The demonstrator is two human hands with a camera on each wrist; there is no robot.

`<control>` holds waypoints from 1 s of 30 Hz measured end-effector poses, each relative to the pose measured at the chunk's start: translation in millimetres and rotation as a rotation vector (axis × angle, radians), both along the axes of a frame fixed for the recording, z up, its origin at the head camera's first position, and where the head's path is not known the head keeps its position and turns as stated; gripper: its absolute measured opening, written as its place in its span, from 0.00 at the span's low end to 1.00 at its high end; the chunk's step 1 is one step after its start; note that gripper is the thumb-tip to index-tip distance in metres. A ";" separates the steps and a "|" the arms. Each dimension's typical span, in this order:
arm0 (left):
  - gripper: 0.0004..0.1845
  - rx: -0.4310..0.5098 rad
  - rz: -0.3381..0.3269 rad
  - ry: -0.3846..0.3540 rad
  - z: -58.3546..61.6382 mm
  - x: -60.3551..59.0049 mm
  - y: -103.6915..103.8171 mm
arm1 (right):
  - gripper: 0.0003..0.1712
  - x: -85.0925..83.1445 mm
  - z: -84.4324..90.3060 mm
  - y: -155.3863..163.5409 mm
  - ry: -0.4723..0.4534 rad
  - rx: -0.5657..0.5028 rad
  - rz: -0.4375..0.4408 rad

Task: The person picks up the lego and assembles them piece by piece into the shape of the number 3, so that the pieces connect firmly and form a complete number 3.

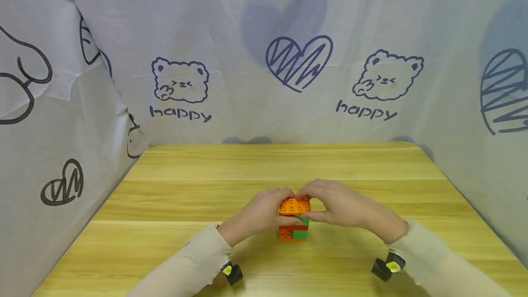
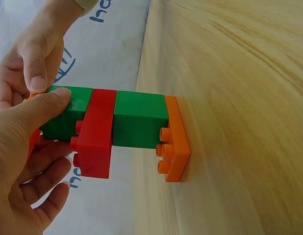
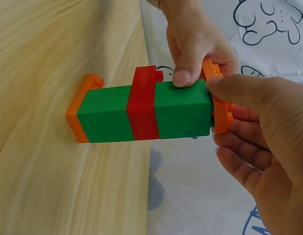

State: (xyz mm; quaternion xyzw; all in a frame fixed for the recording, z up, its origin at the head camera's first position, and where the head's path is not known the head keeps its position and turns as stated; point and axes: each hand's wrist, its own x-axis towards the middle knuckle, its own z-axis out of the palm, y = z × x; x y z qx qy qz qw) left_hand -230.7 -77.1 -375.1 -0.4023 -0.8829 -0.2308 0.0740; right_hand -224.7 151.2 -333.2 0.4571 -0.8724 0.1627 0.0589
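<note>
A tower of toy building bricks stands upright on the table. Its bottom is an orange brick (image 2: 178,147) with bare studs on one side; a lower green brick (image 2: 140,120), a red brick (image 3: 143,107) and an upper green brick (image 3: 183,110) rise above it. My left hand (image 1: 257,212) grips the upper green brick, thumb on its near face and other fingers behind. At the top, my right hand (image 1: 342,203) pinches a studded orange brick (image 1: 294,206) between thumb and fingers. In the right wrist view, this brick sits slightly crooked, with a dark gap beneath it.
The wood-grain table (image 1: 198,164) extends around the tower on every side. Pale cloth (image 1: 247,118) printed with bears and hearts hangs behind and beside it. Each wrist wears a small black camera (image 1: 233,273).
</note>
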 end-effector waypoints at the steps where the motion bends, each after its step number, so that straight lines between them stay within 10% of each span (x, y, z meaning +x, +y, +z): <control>1: 0.23 -0.002 0.003 -0.002 0.2 0.1 0.0 | 0.21 -0.4 -0.6 -0.2 -0.001 -0.003 -0.003; 30: 0.26 -0.113 0.045 -0.013 7.8 0.3 1.8 | 0.20 -0.9 -24.0 2.8 -0.139 -0.276 -0.049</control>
